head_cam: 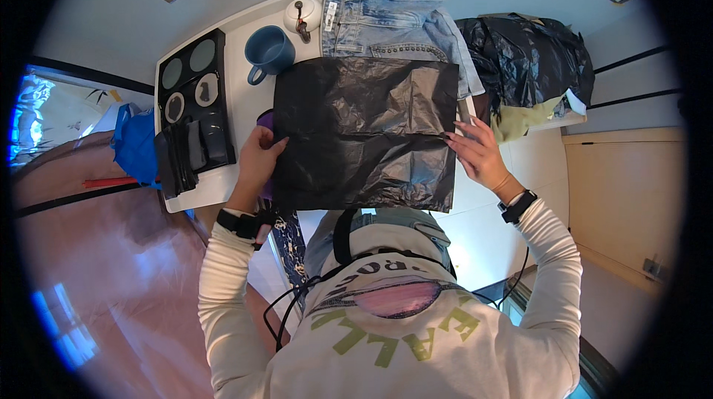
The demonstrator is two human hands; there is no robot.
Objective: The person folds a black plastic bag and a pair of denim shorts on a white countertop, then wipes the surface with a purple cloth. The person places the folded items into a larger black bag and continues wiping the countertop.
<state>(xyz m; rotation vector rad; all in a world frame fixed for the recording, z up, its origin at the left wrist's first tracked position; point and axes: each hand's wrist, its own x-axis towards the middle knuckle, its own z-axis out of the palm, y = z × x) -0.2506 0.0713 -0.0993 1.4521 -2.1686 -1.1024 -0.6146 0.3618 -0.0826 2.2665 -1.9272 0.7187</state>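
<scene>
A folded black plastic bag (365, 134) lies spread out before me, creased across its middle, its near edge over my lap. My left hand (260, 156) pinches the bag's left edge, thumb on top and the other fingers mostly out of sight. On the opposite edge are the fingertips of my right hand (482, 151), with its fingers slightly apart; whether it grips the plastic is not plain. Something purple (265, 119) shows from under the bag's left side. Beyond the bag's far edge lie light-blue denim jeans (398, 25) with a studded pocket and a white tag.
On the white table (237, 103) stand a blue mug (269, 49), a small white teapot (302, 11) and a black tray (195, 81) with round inserts. Black pouches (177, 159) overlap the tray. A bulging black plastic bag (529, 59) sits right, beside olive cloth (523, 120).
</scene>
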